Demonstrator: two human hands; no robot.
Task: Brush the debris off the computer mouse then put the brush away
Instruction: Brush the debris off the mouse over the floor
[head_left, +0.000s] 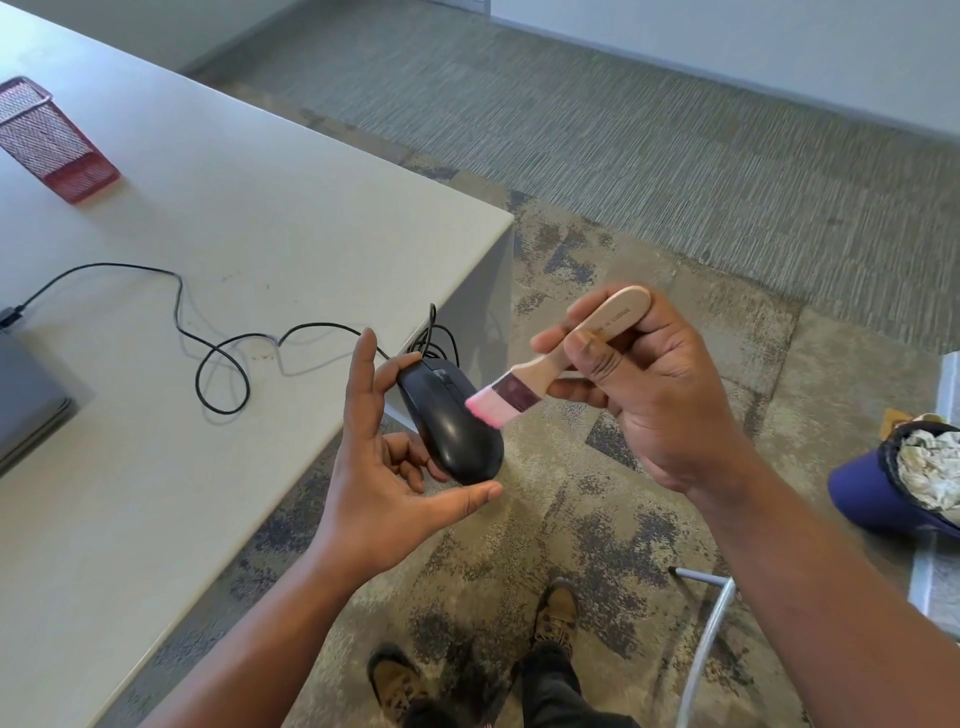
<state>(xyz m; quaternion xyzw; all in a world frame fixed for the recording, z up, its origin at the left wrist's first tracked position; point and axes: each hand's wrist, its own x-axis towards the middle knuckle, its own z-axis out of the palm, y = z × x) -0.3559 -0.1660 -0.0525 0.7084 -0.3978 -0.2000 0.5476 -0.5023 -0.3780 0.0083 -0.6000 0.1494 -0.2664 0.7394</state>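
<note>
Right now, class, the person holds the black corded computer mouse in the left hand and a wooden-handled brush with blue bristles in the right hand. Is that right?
Not quite: the head view shows pink bristles, not blue. The left hand holds the black corded computer mouse, and the right hand grips the wooden-handled brush with pink bristles.

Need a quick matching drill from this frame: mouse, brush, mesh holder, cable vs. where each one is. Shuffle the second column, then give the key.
Things
1. computer mouse
2. brush
3. red mesh holder
4. mouse cable

Places
A. standing at the far left of the desk
B. held in the left hand, off the desk edge
C. looped across the desk top
D. gripped in the right hand, pink bristles on the mouse

Pairs: 1-B, 2-D, 3-A, 4-C
</note>
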